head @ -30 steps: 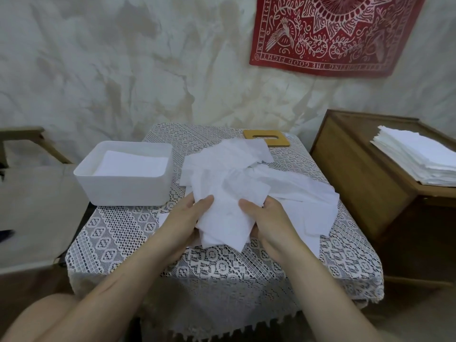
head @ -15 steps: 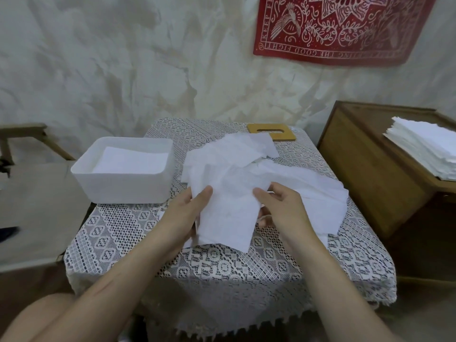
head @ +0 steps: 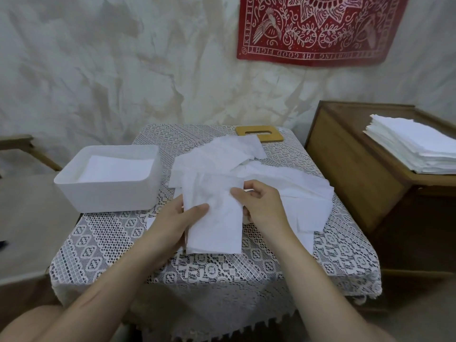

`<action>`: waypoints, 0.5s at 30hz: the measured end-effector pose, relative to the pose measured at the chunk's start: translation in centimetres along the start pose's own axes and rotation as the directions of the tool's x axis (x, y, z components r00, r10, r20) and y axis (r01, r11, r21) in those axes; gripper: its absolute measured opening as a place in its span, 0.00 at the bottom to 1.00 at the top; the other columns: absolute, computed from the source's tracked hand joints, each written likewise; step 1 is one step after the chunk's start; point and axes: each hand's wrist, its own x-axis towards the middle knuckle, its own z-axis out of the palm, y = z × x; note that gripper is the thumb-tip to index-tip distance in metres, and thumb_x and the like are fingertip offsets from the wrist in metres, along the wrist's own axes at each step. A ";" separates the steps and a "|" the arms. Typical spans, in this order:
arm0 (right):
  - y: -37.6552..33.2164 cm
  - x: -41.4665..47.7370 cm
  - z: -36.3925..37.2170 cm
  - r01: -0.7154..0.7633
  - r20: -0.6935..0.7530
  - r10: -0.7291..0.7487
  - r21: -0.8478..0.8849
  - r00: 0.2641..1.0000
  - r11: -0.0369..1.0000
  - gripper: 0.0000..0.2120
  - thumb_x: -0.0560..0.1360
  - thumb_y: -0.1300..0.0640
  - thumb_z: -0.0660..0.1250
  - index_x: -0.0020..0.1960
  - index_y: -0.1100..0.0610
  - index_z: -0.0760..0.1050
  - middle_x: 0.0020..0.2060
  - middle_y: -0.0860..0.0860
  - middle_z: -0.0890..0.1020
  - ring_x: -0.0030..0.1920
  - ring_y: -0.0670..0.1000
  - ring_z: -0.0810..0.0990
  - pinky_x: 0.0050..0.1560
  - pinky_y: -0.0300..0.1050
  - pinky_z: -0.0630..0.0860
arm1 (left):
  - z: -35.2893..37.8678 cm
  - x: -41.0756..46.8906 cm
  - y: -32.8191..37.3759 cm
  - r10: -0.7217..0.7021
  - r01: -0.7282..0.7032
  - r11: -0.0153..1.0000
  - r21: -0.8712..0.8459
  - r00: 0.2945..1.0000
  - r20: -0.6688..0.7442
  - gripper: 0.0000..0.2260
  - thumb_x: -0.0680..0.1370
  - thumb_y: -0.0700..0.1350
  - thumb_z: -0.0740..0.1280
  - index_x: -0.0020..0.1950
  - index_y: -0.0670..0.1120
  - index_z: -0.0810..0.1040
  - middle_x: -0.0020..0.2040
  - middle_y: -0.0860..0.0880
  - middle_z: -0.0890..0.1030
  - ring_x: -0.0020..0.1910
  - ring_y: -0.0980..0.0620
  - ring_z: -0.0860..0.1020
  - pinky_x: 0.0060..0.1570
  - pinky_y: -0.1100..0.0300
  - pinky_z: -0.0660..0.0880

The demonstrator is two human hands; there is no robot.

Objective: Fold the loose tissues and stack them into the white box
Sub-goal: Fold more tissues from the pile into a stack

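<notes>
Here, both hands pinch one tissue point(head: 213, 218) over the loose pile point(head: 259, 183) at tabletop point(head: 111, 245) centre, left hand point(head: 177, 218) at its near edge, right hand point(head: 261, 206) at the far, mid-fold I judge, next creasing it and carrying it to the white box point(head: 108, 193) at ten o'clock.

You have soft, even, rather dim light with a greenish-grey cast; no single source shows. Shadows are faint: a weak one lies under the white rectangular plastic box point(head: 108, 178) on the white lace tablecloth point(head: 111, 245), and the space below the brown wooden cabinet point(head: 350, 169) goes dark. The loose white paper tissues point(head: 246, 169) read nearly blown out, with little crease detail. Wide-angle bending curves the frame edges and stretches your forearms. The red patterned wall hanging point(head: 318, 28) is slightly smeared.
</notes>
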 end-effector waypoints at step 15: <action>0.3 -1.0 -0.1 -0.117 0.154 0.128 -0.084 0.980 0.990 0.04 0.80 0.54 0.71 0.49 0.53 0.83 0.39 0.45 0.86 0.33 0.39 0.82 0.30 0.32 0.72 | 0.1 0.1 0.2 0.005 -0.005 1.000 0.022 1.000 -0.007 0.20 0.78 0.49 0.74 0.69 0.48 0.78 0.62 0.43 0.85 0.59 0.33 0.83 0.60 0.23 0.73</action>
